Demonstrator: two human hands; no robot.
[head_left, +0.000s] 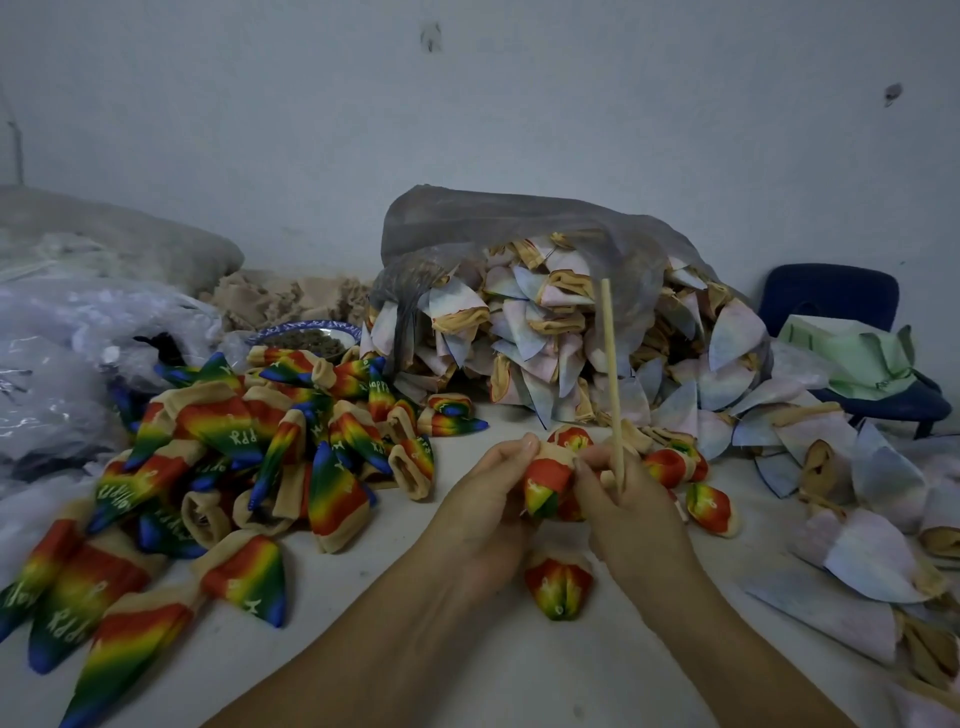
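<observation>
In the head view, the 2 hands meet over the middle of the white counter (415, 613), working on 1 small rainbow-printed fabric cone (544, 486) with a beige cuff. The left hand (483, 504) grips this cone, its fingers (511, 449) curled round the cuff end. The right hand (631, 504) pinches a thin pale wooden stick (610, 364) and appears to touch the cuff with its fingertips as well. The cone hangs roughly upright between the hands, cuff up and away from the person, coloured tip down and towards them. The stick stands nearly upright too, just to the right of the cuff, with its lower end hidden inside the right hand. So the coming move likely turns on bringing that end leftwards into the cuff opening and down the cone's long axis, with the left hand steadying. A second small rainbow piece (558, 590) lies on the counter between the wrists. A heap of rainbow cones (234, 447) lies to the left, and a grey plastic bag (467, 218) spills pale fabric pieces (545, 353) behind.
</observation>
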